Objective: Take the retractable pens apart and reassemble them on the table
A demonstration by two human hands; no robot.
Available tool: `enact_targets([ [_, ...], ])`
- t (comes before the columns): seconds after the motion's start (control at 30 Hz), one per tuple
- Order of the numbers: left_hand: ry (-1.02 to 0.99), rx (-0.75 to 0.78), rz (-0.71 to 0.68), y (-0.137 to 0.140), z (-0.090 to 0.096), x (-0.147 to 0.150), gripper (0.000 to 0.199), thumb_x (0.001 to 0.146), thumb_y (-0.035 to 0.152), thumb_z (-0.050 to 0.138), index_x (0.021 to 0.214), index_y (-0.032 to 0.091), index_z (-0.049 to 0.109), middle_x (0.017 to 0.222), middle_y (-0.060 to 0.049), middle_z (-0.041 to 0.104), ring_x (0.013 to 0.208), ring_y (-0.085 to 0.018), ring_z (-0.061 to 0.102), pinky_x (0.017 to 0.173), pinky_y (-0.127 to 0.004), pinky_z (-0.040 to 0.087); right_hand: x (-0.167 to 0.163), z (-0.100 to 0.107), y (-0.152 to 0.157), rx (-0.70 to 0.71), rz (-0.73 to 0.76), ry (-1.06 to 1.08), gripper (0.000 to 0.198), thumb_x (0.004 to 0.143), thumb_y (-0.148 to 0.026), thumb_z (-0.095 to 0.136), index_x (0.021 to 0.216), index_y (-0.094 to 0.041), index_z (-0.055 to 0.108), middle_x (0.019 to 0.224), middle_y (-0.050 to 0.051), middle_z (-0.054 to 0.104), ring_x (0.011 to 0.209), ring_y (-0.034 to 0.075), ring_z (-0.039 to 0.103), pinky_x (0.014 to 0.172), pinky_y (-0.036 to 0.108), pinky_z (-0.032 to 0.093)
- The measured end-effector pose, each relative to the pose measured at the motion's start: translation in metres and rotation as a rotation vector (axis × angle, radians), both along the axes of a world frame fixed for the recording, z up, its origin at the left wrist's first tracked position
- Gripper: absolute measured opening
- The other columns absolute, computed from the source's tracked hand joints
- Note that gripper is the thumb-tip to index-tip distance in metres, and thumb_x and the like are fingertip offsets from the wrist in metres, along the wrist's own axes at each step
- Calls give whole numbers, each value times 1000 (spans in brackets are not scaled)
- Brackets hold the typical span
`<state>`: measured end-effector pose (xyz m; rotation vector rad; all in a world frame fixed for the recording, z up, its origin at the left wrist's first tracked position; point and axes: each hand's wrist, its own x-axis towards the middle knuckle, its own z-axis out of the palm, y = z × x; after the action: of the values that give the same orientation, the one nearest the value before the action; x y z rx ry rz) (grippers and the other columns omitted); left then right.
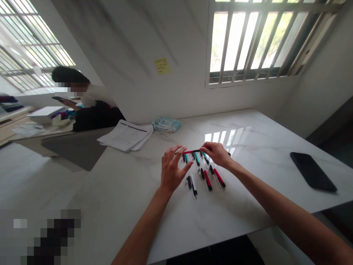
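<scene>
A red-and-black pen piece [190,151] lies level between my hands. My right hand [217,154] pinches its black end with thumb and fingertips. At its red end is my left hand [172,167], fingers curved and apart, thumb spread away; whether a fingertip touches the pen is unclear. Under and between the hands are several small groups of pen parts: teal barrels [196,158] with black ends, thin white refills and black caps. Nearer me are two red barrels [207,180] with black parts beside them, and a white barrel [192,181] next to a black cap.
A stack of printed sheets [125,136] and a pack of wipes [166,125] sit at the back left. A dark phone [313,172] lies at the right of the marble-patterned table [116,191]. Another person [93,99] sits beyond a grey partition [75,147].
</scene>
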<state>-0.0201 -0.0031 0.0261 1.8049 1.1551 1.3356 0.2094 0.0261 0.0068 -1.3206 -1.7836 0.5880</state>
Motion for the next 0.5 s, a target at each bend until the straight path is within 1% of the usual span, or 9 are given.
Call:
enact_targets([
  [0.03, 0, -20, -16, 1, -2, -2, 44, 68, 30, 91, 110, 33, 78, 137, -8, 64, 140, -38, 38, 120, -47, 24, -7, -4, -1, -22, 42, 37, 39, 96, -54, 59, 83, -20, 73, 68, 1, 69, 59, 15, 57, 56, 27, 42],
  [0.1, -14, -73, -53, 4, -6, -5, 33, 71, 30, 89, 102, 33, 80, 121, -9, 70, 130, -36, 47, 114, -43, 32, -14, -13, -4, -71, 98, 127, 43, 97, -55, 57, 77, -20, 69, 65, 0, 66, 56, 14, 54, 55, 26, 40],
  [0.17, -19, -122, -84, 6, -10, -8, 17, 77, 30, 85, 94, 32, 82, 104, -10, 72, 115, -33, 55, 104, -37, 40, -15, -21, -8, -97, 107, 191, 47, 99, -56, 54, 71, -19, 64, 61, -1, 62, 54, 13, 50, 53, 25, 37],
  [0.23, 25, -134, -104, 7, -12, -9, 10, 83, 32, 80, 93, 32, 82, 97, -9, 72, 104, -29, 59, 95, -32, 42, -13, -25, -11, -85, 98, 210, 48, 100, -56, 53, 69, -20, 61, 60, -1, 60, 53, 12, 48, 53, 25, 36],
  [0.3, 121, -106, -112, 7, -14, -10, 11, 87, 35, 76, 96, 33, 82, 98, -7, 74, 96, -27, 61, 90, -30, 43, -11, -25, -13, -55, 93, 210, 47, 99, -56, 55, 69, -20, 63, 60, -1, 61, 55, 12, 49, 54, 25, 37],
  [0.37, 204, -76, -100, 8, -16, -10, 14, 90, 39, 71, 99, 32, 81, 99, -6, 76, 86, -25, 62, 82, -28, 43, -10, -24, -13, -38, 94, 243, 43, 97, -56, 60, 74, -20, 67, 64, 1, 65, 57, 13, 53, 55, 25, 40],
  [0.43, 246, -56, -79, 9, -17, -10, 18, 93, 42, 67, 99, 31, 81, 93, -5, 76, 77, -23, 62, 75, -27, 42, -11, -22, -13, -34, 90, 308, 35, 94, -53, 65, 83, -21, 71, 70, 2, 70, 60, 15, 58, 57, 26, 46],
  [0.5, 255, -45, -59, 10, -19, -10, 22, 94, 44, 65, 98, 29, 81, 82, -3, 74, 69, -21, 59, 68, -25, 39, -12, -20, -14, -28, 90, 373, 28, 91, -49, 70, 90, -21, 73, 77, 3, 74, 66, 16, 64, 62, 28, 52],
])
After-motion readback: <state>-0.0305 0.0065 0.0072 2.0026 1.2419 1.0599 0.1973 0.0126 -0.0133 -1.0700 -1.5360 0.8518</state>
